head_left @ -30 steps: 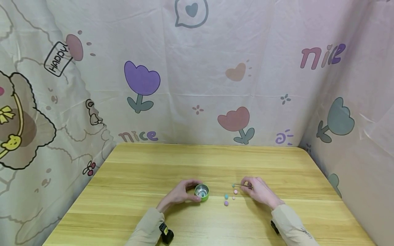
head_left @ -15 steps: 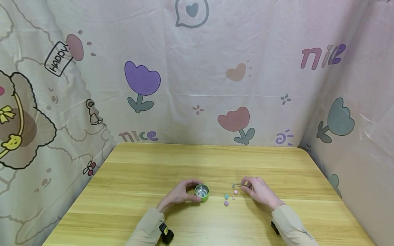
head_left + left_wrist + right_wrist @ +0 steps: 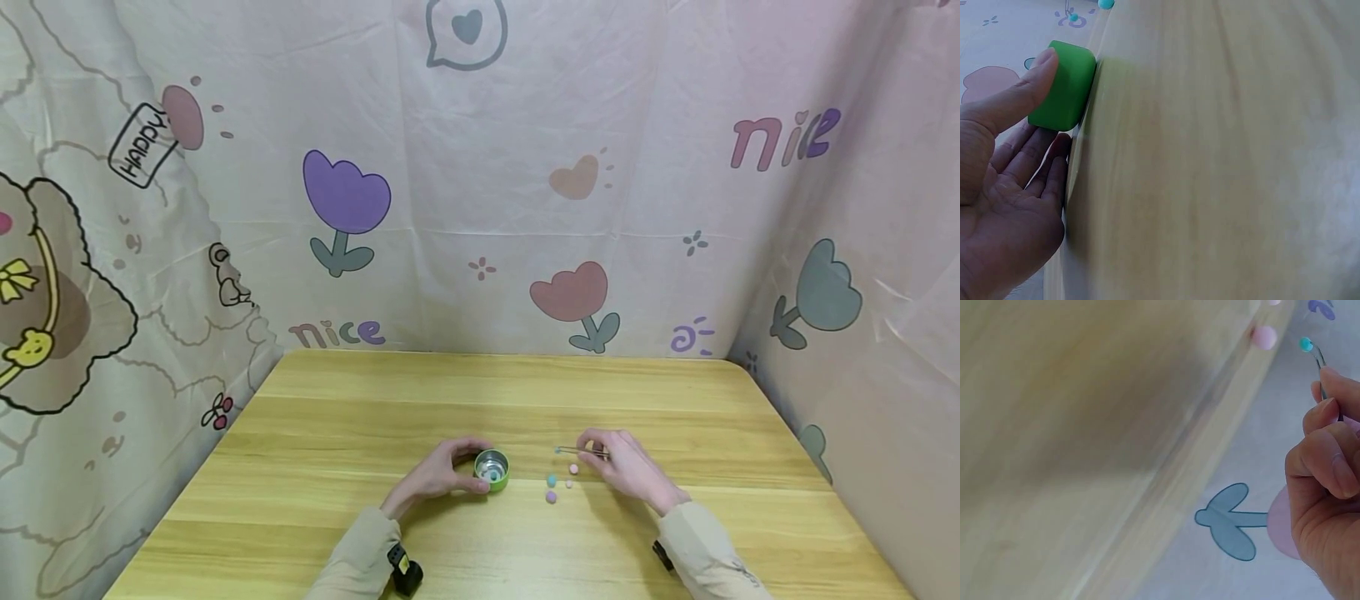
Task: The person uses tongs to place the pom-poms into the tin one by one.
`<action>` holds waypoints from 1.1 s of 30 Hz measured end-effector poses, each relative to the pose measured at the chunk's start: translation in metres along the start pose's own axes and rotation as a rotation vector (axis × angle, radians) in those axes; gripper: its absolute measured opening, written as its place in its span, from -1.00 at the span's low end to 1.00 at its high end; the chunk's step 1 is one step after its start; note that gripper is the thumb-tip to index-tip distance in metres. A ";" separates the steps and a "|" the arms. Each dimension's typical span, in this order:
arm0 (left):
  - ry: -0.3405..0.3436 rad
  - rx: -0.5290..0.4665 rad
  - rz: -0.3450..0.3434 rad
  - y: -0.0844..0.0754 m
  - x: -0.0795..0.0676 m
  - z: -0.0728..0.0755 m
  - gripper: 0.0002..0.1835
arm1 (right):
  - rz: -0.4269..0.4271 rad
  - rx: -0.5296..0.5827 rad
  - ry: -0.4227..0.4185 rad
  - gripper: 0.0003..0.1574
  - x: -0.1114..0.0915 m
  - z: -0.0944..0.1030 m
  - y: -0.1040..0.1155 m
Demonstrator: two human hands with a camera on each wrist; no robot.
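At the table (image 3: 375, 417), I see the left hand (image 3: 442, 471) grip the green tin (image 3: 492, 472) between thumb and fingers. The right hand (image 3: 630, 471) has edged towards it, pinching tweezers (image 3: 577, 450) whose tips now hold the small blue bead (image 3: 1305, 344) aloft; its pick-up seems done.

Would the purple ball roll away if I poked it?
Probably: the purple ball looks round, and the table under it looks flat. It's likely light too, being much smaller than the green tin.
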State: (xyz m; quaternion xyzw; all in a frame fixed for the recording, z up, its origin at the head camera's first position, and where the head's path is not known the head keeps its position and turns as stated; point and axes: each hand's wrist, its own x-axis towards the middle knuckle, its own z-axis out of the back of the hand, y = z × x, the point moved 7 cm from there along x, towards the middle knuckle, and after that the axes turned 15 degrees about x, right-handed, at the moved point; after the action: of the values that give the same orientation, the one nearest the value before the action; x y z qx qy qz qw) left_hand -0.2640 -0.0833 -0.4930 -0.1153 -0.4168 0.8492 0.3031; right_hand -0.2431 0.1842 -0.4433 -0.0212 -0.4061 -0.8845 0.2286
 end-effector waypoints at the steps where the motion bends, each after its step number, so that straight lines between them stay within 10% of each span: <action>1: 0.000 -0.001 0.001 0.000 0.000 0.000 -0.37 | 0.007 0.005 0.004 -0.91 0.001 -0.001 0.001; 33: 0.008 -0.002 0.005 -0.002 0.000 0.000 -0.36 | 0.069 0.103 0.103 -0.84 0.026 -0.040 0.048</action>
State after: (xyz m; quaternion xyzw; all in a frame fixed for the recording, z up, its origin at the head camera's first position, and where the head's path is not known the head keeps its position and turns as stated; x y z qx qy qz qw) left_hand -0.2629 -0.0826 -0.4915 -0.1203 -0.4160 0.8491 0.3025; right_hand -0.2404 0.1181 -0.4300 0.0219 -0.4377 -0.8540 0.2804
